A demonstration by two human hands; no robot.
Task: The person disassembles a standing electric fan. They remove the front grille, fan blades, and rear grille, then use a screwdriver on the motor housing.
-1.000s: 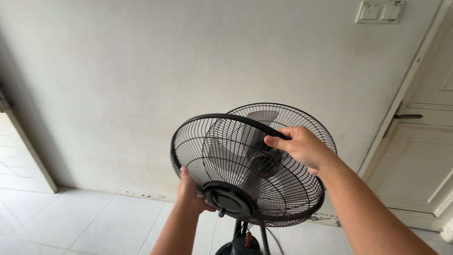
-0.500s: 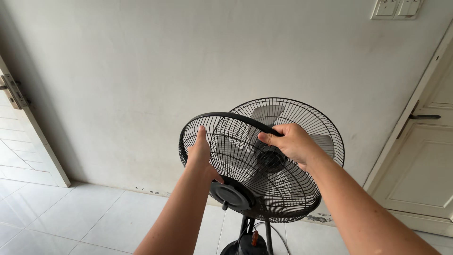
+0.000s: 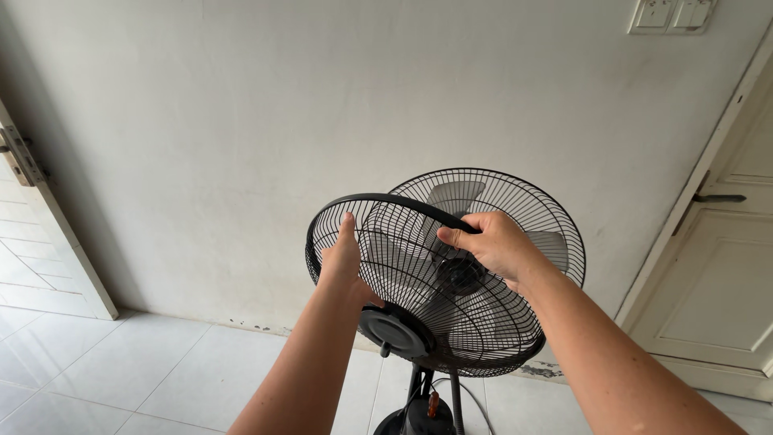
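A black standing fan stands near the wall, its rear wire guard [image 3: 523,201] upright with grey blades [image 3: 452,195] showing behind the wires. The front wire guard [image 3: 403,266], round with a black rim and a solid centre cap [image 3: 394,330], is off the fan and tilted toward me. My right hand [image 3: 491,242] grips its upper rim. My left hand [image 3: 342,258] lies flat against the guard's left side, fingers pointing up. The fan's pole and base [image 3: 423,411] show at the bottom edge.
A pale plaster wall [image 3: 241,121] rises behind the fan. A white door [image 3: 717,274] with a dark handle is at the right, and an open door edge [image 3: 40,217] at the left. Wall switches [image 3: 672,14] sit top right. The floor [image 3: 121,370] is white tile.
My left hand moved from under the guard's lower left rim up onto its left face. The view shifted slightly left. My right hand kept its grip on the rim.
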